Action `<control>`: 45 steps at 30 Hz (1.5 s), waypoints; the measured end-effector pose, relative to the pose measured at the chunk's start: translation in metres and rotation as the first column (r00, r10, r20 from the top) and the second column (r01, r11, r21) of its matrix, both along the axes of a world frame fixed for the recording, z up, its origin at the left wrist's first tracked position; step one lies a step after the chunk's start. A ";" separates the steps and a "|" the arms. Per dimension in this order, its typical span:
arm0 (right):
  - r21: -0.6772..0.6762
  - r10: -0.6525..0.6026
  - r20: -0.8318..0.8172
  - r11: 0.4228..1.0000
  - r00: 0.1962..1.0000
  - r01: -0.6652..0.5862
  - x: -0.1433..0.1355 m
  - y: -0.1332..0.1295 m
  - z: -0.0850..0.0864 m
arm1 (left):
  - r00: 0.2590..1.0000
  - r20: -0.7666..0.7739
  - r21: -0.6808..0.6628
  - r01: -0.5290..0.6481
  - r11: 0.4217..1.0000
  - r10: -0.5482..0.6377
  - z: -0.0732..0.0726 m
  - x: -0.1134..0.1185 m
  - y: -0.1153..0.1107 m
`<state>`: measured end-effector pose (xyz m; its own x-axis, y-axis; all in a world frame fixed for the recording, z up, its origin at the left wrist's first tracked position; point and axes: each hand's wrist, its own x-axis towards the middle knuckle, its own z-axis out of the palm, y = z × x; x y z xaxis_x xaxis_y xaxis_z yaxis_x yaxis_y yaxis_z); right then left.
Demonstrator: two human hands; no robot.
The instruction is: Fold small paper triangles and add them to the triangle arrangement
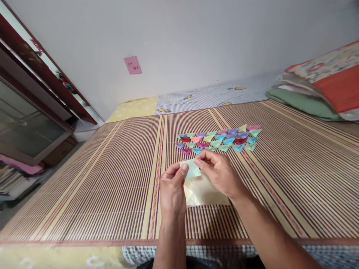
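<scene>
A small pale green paper (193,169) is held up between my two hands. My left hand (173,185) pinches its left side, thumb on top. At its upper right corner, my right hand (217,170) grips the paper between thumb and fingers. Beneath my hands a larger pale yellow sheet (209,192) lies on the striped mat (134,179). Just beyond my hands, several small folded paper pieces (215,143) in many colours stand in rows.
Folded bedding and a red patterned pillow (339,84) are stacked at the far right. Patterned cloth (202,98) runs along the wall, which bears a pink note (132,65). A glass-fronted cabinet (25,116) stands at the left.
</scene>
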<state>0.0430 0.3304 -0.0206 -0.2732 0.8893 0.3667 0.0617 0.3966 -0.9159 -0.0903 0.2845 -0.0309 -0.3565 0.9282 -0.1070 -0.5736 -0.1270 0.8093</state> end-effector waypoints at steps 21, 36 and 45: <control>0.015 0.062 -0.103 0.998 0.993 -0.061 0.006 -0.002 0.006 | 0.994 -0.113 0.069 0.019 0.997 -0.011 0.003 0.000 -0.002; 0.087 0.162 -0.250 0.986 0.955 -0.144 -0.003 -0.006 0.004 | 0.836 -0.539 0.119 0.191 0.974 -0.098 0.016 -0.003 -0.013; 0.041 0.125 -0.292 0.992 0.948 -0.119 -0.008 -0.009 0.000 | 0.972 -0.167 0.130 0.187 0.974 -0.164 0.011 0.010 -0.011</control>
